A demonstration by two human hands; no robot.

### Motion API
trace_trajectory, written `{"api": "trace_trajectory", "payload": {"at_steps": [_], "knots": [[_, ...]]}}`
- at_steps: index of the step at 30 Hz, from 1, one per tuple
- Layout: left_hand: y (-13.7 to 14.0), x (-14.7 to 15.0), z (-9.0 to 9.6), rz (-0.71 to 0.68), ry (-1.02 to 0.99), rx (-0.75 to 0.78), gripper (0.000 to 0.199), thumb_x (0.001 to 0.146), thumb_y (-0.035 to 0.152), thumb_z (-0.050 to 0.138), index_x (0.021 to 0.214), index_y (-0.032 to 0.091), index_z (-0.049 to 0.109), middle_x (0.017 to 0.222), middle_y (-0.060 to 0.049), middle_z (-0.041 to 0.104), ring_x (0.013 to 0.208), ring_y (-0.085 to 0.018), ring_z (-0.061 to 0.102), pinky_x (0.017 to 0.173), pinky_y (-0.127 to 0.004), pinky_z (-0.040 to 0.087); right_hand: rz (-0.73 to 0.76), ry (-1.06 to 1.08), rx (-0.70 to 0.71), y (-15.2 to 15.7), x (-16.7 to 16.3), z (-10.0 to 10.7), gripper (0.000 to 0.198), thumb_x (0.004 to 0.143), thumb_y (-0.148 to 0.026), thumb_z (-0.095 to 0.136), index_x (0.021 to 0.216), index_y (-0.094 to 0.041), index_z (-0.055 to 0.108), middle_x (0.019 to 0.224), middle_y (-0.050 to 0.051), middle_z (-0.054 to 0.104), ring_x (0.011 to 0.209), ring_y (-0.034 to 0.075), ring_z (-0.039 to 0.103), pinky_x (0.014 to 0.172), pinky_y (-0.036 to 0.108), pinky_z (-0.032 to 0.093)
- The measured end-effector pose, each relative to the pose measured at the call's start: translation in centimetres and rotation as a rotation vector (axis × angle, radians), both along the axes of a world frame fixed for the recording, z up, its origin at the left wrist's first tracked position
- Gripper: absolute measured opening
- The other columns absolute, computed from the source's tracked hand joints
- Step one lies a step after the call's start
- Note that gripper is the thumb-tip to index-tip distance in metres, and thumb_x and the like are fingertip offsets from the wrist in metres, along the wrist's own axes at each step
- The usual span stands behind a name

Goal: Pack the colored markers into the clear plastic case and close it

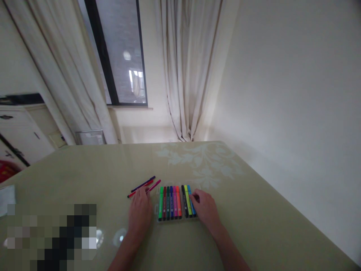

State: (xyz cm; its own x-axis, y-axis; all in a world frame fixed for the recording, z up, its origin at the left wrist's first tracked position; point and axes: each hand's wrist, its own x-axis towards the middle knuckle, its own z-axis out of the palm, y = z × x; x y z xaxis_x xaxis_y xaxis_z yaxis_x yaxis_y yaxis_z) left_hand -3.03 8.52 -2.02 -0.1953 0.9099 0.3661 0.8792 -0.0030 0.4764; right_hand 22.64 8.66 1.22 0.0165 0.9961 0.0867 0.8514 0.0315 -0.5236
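Observation:
A clear plastic case [156,218] lies flat on the table with several felt-tip markers in a row: green [161,203], brown, dark green, blue, purple and orange [178,203], then a gap, then black [184,201], yellow [188,201] and light blue [190,191]. At its right end my right hand [207,207] has thumb and fingers closed on the light blue marker. Left of the case, my left hand [140,209] is closed over a magenta marker [155,184]; its fingertips are partly hidden. Beside those fingers lie a dark purple marker [143,183] and a red marker [130,195].
The glossy table [98,173] reaches toward a window and curtains [186,75]. A wall [296,113] borders its right side. At the left edge lies a pale item [8,199], and a blurred-out patch [62,237] covers the lower left. A white cabinet [19,128] stands beyond.

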Motion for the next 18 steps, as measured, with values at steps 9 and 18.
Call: {"api": "trace_trajectory", "payload": {"at_steps": [9,18], "knots": [[-0.4,1.3,1.8,0.091,-0.283,-0.042,0.033,0.104,0.035,0.031,0.116,0.018,0.058,0.107,-0.013,0.074,0.099,-0.029,0.072,0.084,-0.042,0.054,-0.002,-0.004,-0.015,0.0,-0.1,0.0,0.021,0.096,-0.028,0.057,0.082,-0.020,0.071,0.084,0.006,0.075,0.077,0.020,0.066,0.067,0.027,0.038],[-0.8,1.8,2.3,0.052,-0.291,-0.075,0.033,0.104,0.037,0.031,0.115,0.020,0.057,0.107,-0.012,0.074,0.097,-0.028,0.072,0.080,-0.039,0.053,0.000,0.002,0.005,0.0,-0.1,0.0,0.021,0.096,-0.028,0.057,0.081,-0.021,0.070,0.083,0.006,0.075,0.076,0.019,0.066,0.068,0.027,0.038]]}}
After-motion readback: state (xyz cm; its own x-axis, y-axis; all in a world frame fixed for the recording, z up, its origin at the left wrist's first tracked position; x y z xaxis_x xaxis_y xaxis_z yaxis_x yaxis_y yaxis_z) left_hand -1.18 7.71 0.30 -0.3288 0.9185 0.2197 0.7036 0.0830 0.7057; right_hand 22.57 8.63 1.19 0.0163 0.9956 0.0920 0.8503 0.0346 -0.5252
